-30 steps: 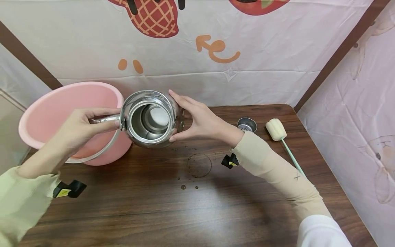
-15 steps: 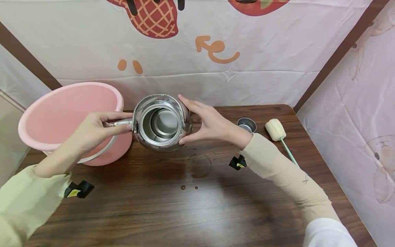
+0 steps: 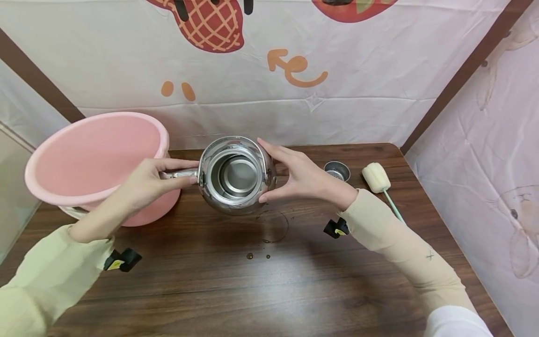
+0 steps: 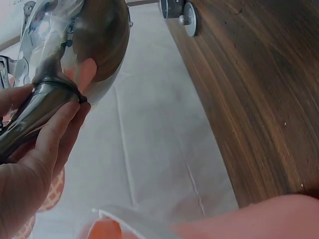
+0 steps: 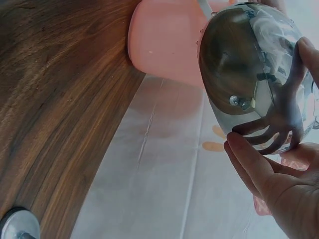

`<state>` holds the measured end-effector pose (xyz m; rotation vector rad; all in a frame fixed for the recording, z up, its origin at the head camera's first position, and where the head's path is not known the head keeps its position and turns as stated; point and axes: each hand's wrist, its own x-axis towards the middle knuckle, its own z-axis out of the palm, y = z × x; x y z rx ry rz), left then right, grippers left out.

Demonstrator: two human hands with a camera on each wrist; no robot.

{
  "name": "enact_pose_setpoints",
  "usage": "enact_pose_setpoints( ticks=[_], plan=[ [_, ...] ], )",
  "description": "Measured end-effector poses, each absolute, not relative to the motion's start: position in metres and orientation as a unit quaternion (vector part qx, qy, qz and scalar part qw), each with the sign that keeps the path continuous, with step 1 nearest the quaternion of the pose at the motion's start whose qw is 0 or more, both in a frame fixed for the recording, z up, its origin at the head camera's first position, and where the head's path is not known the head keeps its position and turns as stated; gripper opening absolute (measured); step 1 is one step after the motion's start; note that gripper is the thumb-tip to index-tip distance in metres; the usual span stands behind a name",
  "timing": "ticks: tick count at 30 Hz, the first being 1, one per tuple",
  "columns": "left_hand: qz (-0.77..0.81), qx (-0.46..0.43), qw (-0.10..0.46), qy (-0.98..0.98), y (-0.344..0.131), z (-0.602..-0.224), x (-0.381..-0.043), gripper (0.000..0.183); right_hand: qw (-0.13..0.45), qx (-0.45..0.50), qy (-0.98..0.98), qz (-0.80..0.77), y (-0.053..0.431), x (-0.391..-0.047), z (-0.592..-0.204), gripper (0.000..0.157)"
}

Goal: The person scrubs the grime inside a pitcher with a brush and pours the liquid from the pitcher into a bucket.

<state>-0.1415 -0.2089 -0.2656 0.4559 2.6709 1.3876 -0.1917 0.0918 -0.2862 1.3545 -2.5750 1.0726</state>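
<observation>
A shiny steel teapot (image 3: 231, 206), lidless, is held above the table with its round mouth facing me, so the bare metal inside shows. My left hand (image 3: 145, 182) pinches its spout (image 3: 181, 174) between thumb and fingers. On the opposite side my right hand (image 3: 305, 180) grips the rounded body, fingers spread around it. In the left wrist view the fingers lie along the spout (image 4: 30, 114) where it joins the body. The right wrist view shows the mirror-like belly (image 5: 239, 64) reflecting the right hand.
A large pink basin (image 3: 101, 159) leans tilted at the left. A small steel strainer cup (image 3: 337, 171) and a cream sponge brush (image 3: 376, 178) lie at the right. A round metal lid (image 4: 190, 20) with a knob lies near the strainer. Water drops (image 3: 250, 256) dot the wooden table (image 3: 273, 295).
Both hands have carried the teapot rightward and slightly toward me, away from the basin. The grip of each hand stays the same.
</observation>
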Motion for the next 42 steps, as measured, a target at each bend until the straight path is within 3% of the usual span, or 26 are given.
enact_pose_setpoints(
  ticks=[16, 21, 27, 32, 42],
  plan=[
    [0.508, 0.148, 0.085, 0.844, -0.191, -0.278, -0.145, 0.041, -0.053, 0.396, -0.822, 0.406, 0.11, -0.186, -0.292, 0.101],
    [0.566, 0.146, 0.11, 0.804, -0.184, -0.283, -0.147, 0.041, -0.043, 0.385, -0.84, 0.38, 0.117, -0.184, -0.293, 0.1],
    [0.495, 0.149, 0.094, 0.851, -0.18, -0.284, -0.148, 0.038, -0.018, 0.387, -0.859, 0.334, 0.124, -0.183, -0.295, 0.098],
    [0.484, 0.155, 0.098, 0.856, -0.175, -0.287, -0.149, 0.036, -0.047, 0.375, -0.851, 0.365, 0.129, -0.181, -0.299, 0.097],
    [0.499, 0.154, 0.127, 0.844, -0.169, -0.299, -0.151, 0.037, -0.044, 0.367, -0.866, 0.337, 0.139, -0.179, -0.307, 0.094]
  ],
)
